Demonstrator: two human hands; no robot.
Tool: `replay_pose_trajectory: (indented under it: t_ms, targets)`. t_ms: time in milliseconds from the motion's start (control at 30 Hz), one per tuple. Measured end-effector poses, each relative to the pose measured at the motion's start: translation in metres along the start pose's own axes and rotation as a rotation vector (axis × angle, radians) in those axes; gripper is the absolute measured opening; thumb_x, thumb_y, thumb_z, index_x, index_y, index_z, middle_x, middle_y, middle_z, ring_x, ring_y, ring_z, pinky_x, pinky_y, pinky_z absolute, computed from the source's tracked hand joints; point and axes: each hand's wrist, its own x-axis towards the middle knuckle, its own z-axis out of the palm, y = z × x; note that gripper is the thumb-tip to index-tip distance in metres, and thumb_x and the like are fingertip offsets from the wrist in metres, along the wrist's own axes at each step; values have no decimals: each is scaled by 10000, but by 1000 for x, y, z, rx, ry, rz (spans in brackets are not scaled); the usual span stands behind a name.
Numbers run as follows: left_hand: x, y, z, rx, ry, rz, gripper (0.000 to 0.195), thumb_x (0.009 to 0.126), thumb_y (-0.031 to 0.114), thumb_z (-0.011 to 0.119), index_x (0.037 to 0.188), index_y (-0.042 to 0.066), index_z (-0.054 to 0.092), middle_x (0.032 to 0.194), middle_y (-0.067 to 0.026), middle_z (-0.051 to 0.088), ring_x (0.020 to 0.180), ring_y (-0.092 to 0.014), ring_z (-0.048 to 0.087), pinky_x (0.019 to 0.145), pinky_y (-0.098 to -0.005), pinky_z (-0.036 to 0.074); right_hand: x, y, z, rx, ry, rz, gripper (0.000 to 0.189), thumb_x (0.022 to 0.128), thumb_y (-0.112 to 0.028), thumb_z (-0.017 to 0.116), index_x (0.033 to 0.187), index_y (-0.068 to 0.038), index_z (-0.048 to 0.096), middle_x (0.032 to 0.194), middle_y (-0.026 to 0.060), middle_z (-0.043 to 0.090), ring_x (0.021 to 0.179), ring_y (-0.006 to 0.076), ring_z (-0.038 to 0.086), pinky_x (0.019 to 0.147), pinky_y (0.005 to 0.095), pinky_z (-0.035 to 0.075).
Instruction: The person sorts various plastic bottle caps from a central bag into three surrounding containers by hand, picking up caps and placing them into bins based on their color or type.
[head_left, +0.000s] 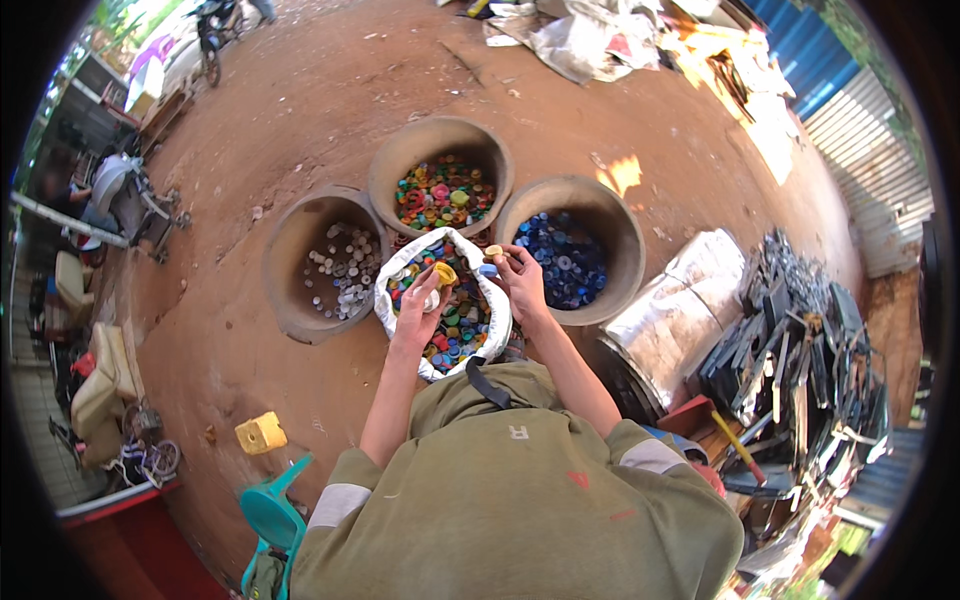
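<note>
A white sack (498, 315) with a rolled rim stands before me, full of mixed plastic bottle caps (453, 334). Over its left half, my left hand (421, 306) holds a yellow cap (445, 273) at the fingertips and a white cap (431, 301) in the palm. At the sack's right rim, my right hand (520, 277) pinches a pale yellow cap (493, 250) and a blue cap (488, 270). Around the sack stand three round tubs: the left tub (281, 262) with white caps, the far tub (386, 154) with mixed colours, and the right tub (626, 247) with blue caps.
A wrapped white bundle (679, 307) and a heap of dark scrap parts (802, 345) lie to my right. At lower left are a yellow block (260, 433) and a teal plastic chair (274, 517). A stroller (127, 195) stands far left beside a partly visible person.
</note>
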Motion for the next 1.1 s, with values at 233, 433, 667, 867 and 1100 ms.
replay_pose_trajectory:
  t_ms: [233, 433, 667, 867, 1100]
  targets:
    - [25, -22, 27, -21, -90, -112, 292, 909, 133, 656, 1177, 30, 602, 1087, -55, 660, 989, -169, 650, 846, -290, 546, 5, -57, -63, -10, 273, -200, 228, 925, -118, 635, 1127, -37, 565, 1023, 79, 672, 892, 146, 651, 761, 288, 553]
    - [33, -33, 48, 8, -102, -166, 287, 909, 130, 653, 1174, 30, 607, 1087, -56, 660, 1003, -152, 637, 868, -279, 532, 12, -93, -102, -162, 522, -358, 222, 909, -94, 658, 1102, -17, 580, 986, 69, 681, 912, 130, 634, 772, 239, 478]
    - [39, -38, 44, 41, -128, -181, 293, 917, 138, 642, 1188, 33, 600, 1107, -51, 649, 1020, -146, 622, 876, -278, 519, 16, -90, -116, -39, 445, -339, 208, 919, -105, 646, 1106, -43, 581, 1014, 63, 685, 945, 121, 643, 766, 238, 466]
    - [34, -31, 37, 34, -89, -124, 305, 907, 136, 659, 1186, 28, 600, 1096, -53, 651, 1001, -144, 627, 860, -281, 529, 17, -72, -84, -67, 265, -288, 224, 933, -127, 628, 1121, -19, 573, 1022, 76, 680, 957, 145, 650, 835, 259, 501]
    - [25, -8, 32, -36, -48, -88, 307, 906, 128, 659, 1195, 43, 600, 1129, -41, 637, 1036, -152, 611, 893, -291, 510, 14, -60, -21, 57, 39, -104, 253, 951, -170, 600, 1138, -11, 541, 1024, 104, 657, 931, 190, 672, 816, 290, 554]
